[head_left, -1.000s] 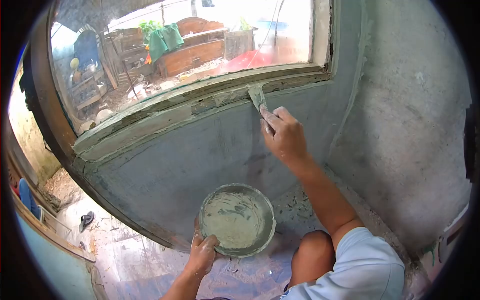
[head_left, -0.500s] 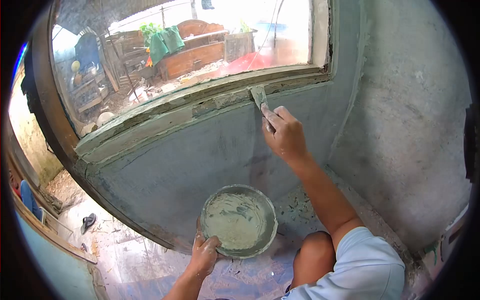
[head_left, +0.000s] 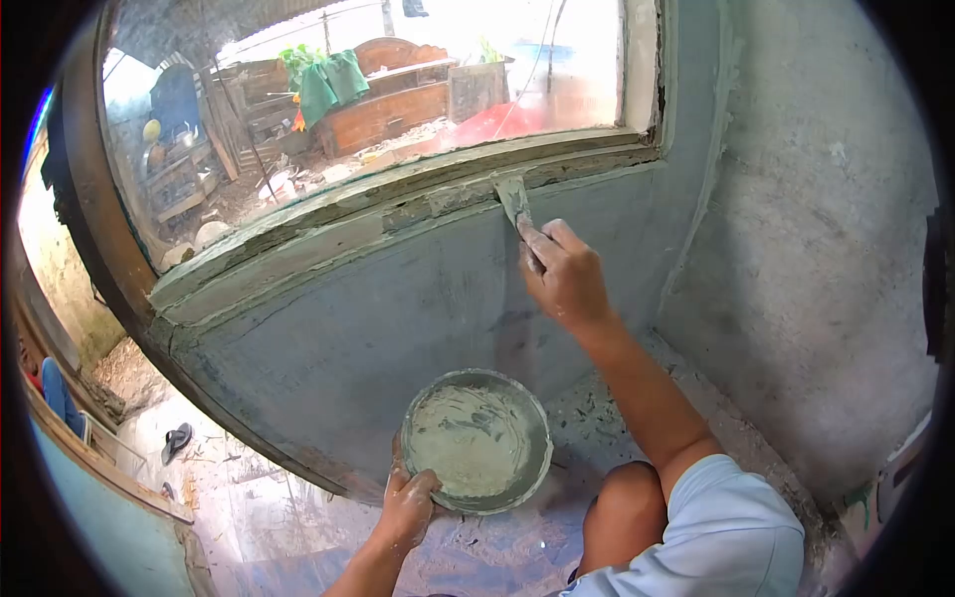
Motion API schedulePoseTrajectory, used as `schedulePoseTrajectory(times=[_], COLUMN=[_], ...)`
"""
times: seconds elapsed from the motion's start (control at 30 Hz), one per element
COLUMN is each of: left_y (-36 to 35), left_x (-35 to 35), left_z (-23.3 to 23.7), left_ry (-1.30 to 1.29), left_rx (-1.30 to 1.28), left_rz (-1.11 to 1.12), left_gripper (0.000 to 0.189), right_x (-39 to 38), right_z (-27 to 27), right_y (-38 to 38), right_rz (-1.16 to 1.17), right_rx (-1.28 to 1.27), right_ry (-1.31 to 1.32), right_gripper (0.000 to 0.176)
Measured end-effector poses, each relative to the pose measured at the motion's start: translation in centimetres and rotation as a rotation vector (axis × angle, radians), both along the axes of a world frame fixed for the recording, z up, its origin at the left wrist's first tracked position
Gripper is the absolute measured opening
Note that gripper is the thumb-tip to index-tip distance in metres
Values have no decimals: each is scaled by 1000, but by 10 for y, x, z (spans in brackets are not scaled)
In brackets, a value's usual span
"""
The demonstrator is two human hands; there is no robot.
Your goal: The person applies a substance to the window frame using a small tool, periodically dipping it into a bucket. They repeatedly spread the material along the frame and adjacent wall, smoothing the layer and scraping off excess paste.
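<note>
My right hand (head_left: pixel 563 274) is closed around a putty knife (head_left: pixel 512 199), its blade smeared with grey-green paste. The blade rests against the window sill (head_left: pixel 418 207), where the strip under the glass is partly coated and partly rough. Down at the lower middle, my left hand (head_left: pixel 408 505) grips the rim of a round bowl (head_left: pixel 546 438), thumb over the edge and fingers underneath. Wet putty (head_left: pixel 468 448) of the same grey-green colour lies in the bowl, streaked with scrape marks.
Below the sill runs a grey plastered wall (head_left: pixel 398 298), meeting a rougher wall (head_left: pixel 826 229) at right. Debris (head_left: pixel 587 408) lies along the floor there. A dark sandal (head_left: pixel 176 443) is on the floor at left. Through the window pane (head_left: pixel 398 99) stand wooden furniture and a green cloth.
The putty knife and my right hand have shifted very slightly left along the sill. My left hand and the bowl have stayed in place.
</note>
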State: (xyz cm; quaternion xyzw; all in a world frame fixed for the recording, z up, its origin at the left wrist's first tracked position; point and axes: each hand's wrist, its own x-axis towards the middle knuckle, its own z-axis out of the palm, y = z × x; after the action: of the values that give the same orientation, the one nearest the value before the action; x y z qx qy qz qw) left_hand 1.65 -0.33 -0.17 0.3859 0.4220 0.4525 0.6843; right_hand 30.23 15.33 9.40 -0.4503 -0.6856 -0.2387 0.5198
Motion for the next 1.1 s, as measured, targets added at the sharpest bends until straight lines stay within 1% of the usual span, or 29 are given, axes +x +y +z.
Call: schedulePoseTrajectory(times=[0.17,0.23,0.27,0.37,0.5,0.73,0.8,0.87,1.0,1.03,1.1], left_y=[0,1,1,2,1,2,2,0,-1,-1,-1], left_x=[0,-1,-1,-1,0,-1,0,1,1,1,-2], left_z=[2,0,-1,-4,-1,-8,-6,-2,5,5,-2], left_ry=[-26,-6,16,-14,-11,-26,-40,-34,-32,-28,-25], left_rx=[0,-13,-27,11,-11,1,3,-54,-71,-56,-44], left_rz=[3,1,3,-6,11,-9,3,45,39,26,11], left_gripper=[90,90,90,90,89,90,90,88,87,88,89], right_x=[6,7,6,6,2,-7,-11,-11,-3,1,14], right_z=[12,19,21,20,21,2,0,2,15,21,30], right_y=[-19,-16,-16,-9,-6,8,10,13,21,23,34], right_rz=[51,43,39,52,67,-3,-128,-128,-122,-139,-269], right_rx=[-26,48,-18,-32,-44,19,57,48,58,40,1], right_ry=[45,48,39,4,29,39,10,7,27,34,75], right_gripper=[33,33,32,31,31,31,31,31,32,31,29])
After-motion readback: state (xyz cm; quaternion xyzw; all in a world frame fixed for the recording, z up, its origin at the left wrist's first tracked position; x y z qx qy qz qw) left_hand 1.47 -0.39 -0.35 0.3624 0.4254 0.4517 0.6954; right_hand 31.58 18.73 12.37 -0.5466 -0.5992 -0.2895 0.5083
